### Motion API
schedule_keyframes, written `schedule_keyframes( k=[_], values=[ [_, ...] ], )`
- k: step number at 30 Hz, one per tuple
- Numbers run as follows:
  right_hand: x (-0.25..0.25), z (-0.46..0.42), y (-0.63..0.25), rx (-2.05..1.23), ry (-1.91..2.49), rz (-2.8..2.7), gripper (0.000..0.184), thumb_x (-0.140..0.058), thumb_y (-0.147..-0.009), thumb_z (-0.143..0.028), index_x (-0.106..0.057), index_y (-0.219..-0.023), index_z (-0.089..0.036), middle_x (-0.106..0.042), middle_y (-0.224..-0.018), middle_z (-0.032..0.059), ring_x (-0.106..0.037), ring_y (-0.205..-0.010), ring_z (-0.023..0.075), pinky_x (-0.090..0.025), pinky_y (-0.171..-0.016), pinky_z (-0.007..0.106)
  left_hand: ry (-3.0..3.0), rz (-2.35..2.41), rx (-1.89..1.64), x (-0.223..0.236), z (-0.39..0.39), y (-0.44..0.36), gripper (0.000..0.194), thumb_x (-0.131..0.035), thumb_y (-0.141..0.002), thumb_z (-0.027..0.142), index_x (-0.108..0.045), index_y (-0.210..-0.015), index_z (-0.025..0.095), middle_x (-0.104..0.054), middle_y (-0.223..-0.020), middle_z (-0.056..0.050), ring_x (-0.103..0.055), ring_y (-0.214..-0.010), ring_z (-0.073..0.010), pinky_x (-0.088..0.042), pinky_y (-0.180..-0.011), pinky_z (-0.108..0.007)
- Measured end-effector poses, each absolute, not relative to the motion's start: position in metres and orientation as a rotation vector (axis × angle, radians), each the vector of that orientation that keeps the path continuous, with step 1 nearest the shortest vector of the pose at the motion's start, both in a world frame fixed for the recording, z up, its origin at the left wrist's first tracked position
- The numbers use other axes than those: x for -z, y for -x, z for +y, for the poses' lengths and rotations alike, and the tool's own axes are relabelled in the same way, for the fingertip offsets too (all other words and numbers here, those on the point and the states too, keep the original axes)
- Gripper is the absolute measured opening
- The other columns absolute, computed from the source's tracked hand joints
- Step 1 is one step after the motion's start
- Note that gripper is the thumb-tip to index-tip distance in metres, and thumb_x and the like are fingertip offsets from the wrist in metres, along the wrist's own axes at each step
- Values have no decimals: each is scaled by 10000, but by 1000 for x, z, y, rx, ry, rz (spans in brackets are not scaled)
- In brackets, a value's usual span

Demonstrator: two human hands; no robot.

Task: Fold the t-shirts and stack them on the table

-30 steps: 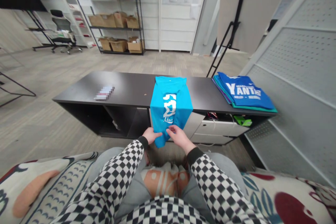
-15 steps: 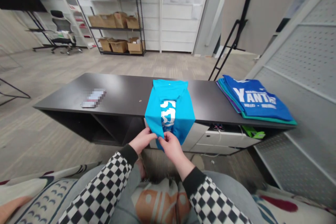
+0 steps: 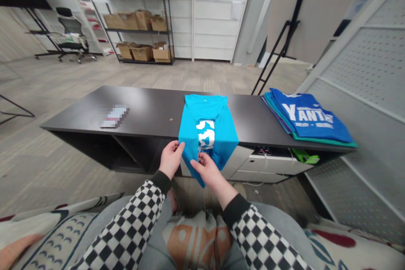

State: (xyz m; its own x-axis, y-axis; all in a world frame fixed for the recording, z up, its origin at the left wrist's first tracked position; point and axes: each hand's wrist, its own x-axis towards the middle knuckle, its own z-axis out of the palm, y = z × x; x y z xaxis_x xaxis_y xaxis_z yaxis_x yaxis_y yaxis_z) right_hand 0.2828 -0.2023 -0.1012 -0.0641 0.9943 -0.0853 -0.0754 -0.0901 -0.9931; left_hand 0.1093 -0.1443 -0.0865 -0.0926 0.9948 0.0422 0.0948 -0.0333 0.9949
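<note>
A bright blue T-shirt (image 3: 205, 109) lies partly on the dark cabinet top, its sides folded inward over a white print. Its lower part hangs over the front edge and ends in a point. My left hand (image 3: 171, 158) pinches the shirt's left edge, just below the cabinet's front edge. With thumb and fingers, my right hand (image 3: 207, 169) holds the inner edge of the left folded flap, below the print. Some right fingertips are hidden by cloth.
The dark low cabinet (image 3: 152, 109) carries a blurred-out phone-like object (image 3: 114, 117) at left and a stack of folded T-shirts (image 3: 311, 116) at right. A green item (image 3: 305, 157) sits in the open compartment below. A perforated panel (image 3: 373, 93) borders the right side.
My left hand has moved up along the shirt's left edge, away from my right hand. My right hand has stayed low on the flap, its fingers a little more spread.
</note>
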Motion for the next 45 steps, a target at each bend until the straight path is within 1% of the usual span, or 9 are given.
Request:
schedule_keyframes(
  k=[3,10,15,21,24,28,33,39,45],
  values=[
    [90,-188,-285,-1375,1172,-973,616,-896,-774,-704,-724,-1147,-244,-812,-1026,80,-751,-939,259,-596,-835,378,-1296,1409,-1272,87,-146,-105,554,-678,-923,769,-713,-981,218,-802,-943,-106,-744,-879,-255,-590,-807,-340],
    [61,-160,-279,-1377,1215,-949,662,-776,-798,-880,-641,-831,-233,-644,-705,10,-606,-650,175,-440,-546,279,-1792,1565,-1349,35,-128,-77,291,-626,-1056,460,-806,-1089,235,-827,-1064,-109,-757,-985,-288,-585,-965,-381],
    [49,-152,-272,-1303,1303,-1011,560,-744,-832,-799,-656,-807,-246,-491,-560,-50,-429,-509,155,-310,-480,301,-2292,1313,-1020,-12,-31,-87,382,-628,-1011,326,-832,-1304,191,-795,-1414,-144,-692,-1372,-336,-457,-1283,-449],
    [50,-157,-273,-1004,1332,-1239,418,-690,-902,-621,-662,-747,-234,-540,-641,-22,-455,-620,167,-320,-583,305,-2365,1271,-629,-16,50,-129,476,-832,-894,442,-864,-1306,206,-732,-1558,-162,-592,-1531,-407,-353,-1355,-494],
    [52,-160,-272,-992,1344,-1273,389,-678,-934,-581,-634,-749,-241,-555,-653,-19,-486,-639,177,-333,-599,303,-2490,1217,-599,-21,60,-147,442,-859,-883,534,-894,-1190,219,-773,-1476,-164,-608,-1462,-441,-294,-1350,-569],
    [54,-157,-268,-1003,1336,-1240,357,-692,-923,-563,-633,-768,-247,-598,-685,-11,-517,-659,186,-367,-618,304,-2727,962,-544,-30,61,-173,449,-788,-940,626,-894,-1085,215,-824,-1211,-144,-685,-1217,-369,-431,-1191,-467],
    [55,-153,-263,-1050,1263,-1228,371,-682,-943,-545,-595,-742,-246,-566,-663,-23,-492,-642,172,-373,-617,303,-2760,822,-422,-31,63,-205,341,-775,-909,516,-891,-1024,217,-815,-1057,-117,-699,-988,-306,-497,-946,-382],
    [58,-150,-260,-1046,1255,-1224,372,-682,-944,-538,-587,-735,-245,-548,-669,-24,-482,-662,169,-364,-616,295,-2551,919,-361,-44,68,-216,360,-713,-934,551,-855,-846,232,-782,-816,-46,-659,-791,-238,-460,-782,-345],
    [60,-149,-258,-1032,1239,-1208,359,-679,-949,-514,-588,-737,-239,-541,-664,-30,-488,-669,166,-373,-618,288,-2470,1272,-691,-64,54,-226,518,-561,-1074,501,-741,-677,222,-649,-644,-40,-608,-686,-226,-418,-737,-374]
  ],
)
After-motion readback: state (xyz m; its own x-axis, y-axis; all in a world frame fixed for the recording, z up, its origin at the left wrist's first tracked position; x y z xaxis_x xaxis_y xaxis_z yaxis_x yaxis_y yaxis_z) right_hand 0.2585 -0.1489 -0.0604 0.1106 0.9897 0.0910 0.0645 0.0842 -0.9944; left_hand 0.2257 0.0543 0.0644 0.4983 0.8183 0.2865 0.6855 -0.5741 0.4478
